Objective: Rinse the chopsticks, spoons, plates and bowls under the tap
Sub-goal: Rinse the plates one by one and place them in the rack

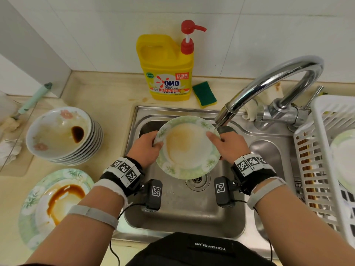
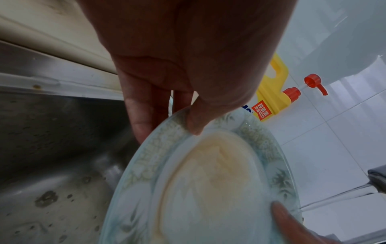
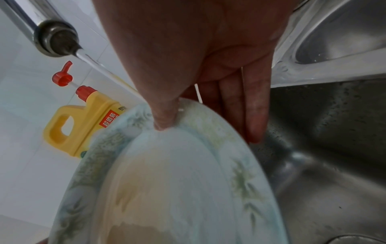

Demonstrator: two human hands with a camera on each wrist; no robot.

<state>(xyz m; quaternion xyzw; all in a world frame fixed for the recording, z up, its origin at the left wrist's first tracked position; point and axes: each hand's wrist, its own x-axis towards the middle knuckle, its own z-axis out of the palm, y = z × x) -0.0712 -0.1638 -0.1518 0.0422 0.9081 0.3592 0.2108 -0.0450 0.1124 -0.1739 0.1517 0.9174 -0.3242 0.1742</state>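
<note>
A green-rimmed plate with a pale orange smear of watery sauce hangs over the steel sink. My left hand grips its left rim, thumb on top and fingers underneath. My right hand grips the right rim the same way. The chrome tap spout ends just above the plate's upper right edge. In the right wrist view a thin stream of water runs from the spout toward the plate. The left wrist view shows my thumb pressing the plate rim.
A stack of dirty bowls and a sauce-stained plate sit on the counter at left. A yellow detergent bottle and a green sponge stand behind the sink. A white drying rack at right holds chopsticks and a plate.
</note>
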